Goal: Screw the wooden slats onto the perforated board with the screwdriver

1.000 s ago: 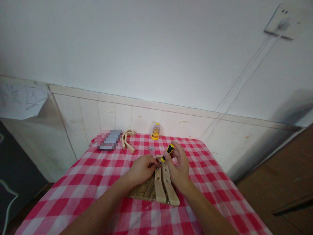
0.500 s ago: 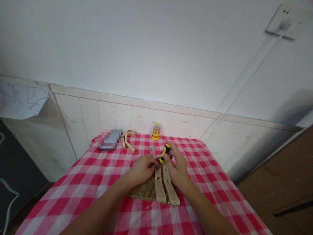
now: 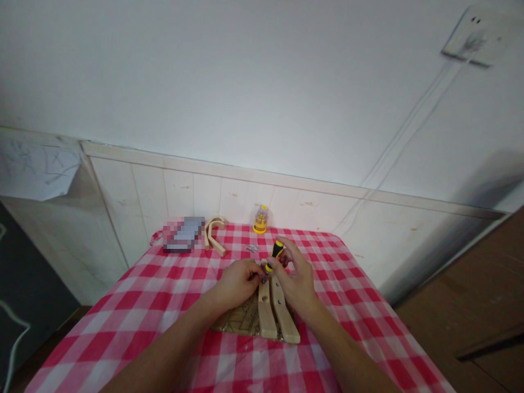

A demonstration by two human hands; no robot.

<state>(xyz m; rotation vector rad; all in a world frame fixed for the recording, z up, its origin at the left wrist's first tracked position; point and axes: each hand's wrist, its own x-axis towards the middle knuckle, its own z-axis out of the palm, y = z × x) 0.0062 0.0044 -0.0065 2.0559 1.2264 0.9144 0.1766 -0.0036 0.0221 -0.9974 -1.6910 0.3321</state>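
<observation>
A yellow and black screwdriver [image 3: 277, 250] is in my right hand [image 3: 297, 275], whose thumb and fingers close round its handle. Its tip points down at the upper part of a pale wooden piece [image 3: 267, 319] with holes in it. Close to that tip, my left hand [image 3: 237, 284] has its fingers pinched together; what they hold is too small to make out. Beside the first piece lies a second similar wooden piece [image 3: 286, 319], partly under my right hand. Both rest on a brown patterned board or mat [image 3: 239, 321].
On the red and white checked tablecloth [image 3: 164, 305] lie several small metal pieces [image 3: 252, 249]. Farther back are two curved wooden pieces [image 3: 216, 245], a clear and yellow container [image 3: 260, 220] and a blurred-out flat object [image 3: 184, 234]. The wall [image 3: 286, 202] borders the far edge.
The screwdriver handle has turned a little in my right hand, showing more black, and its tilt has shifted slightly. My left hand stays at the tip.
</observation>
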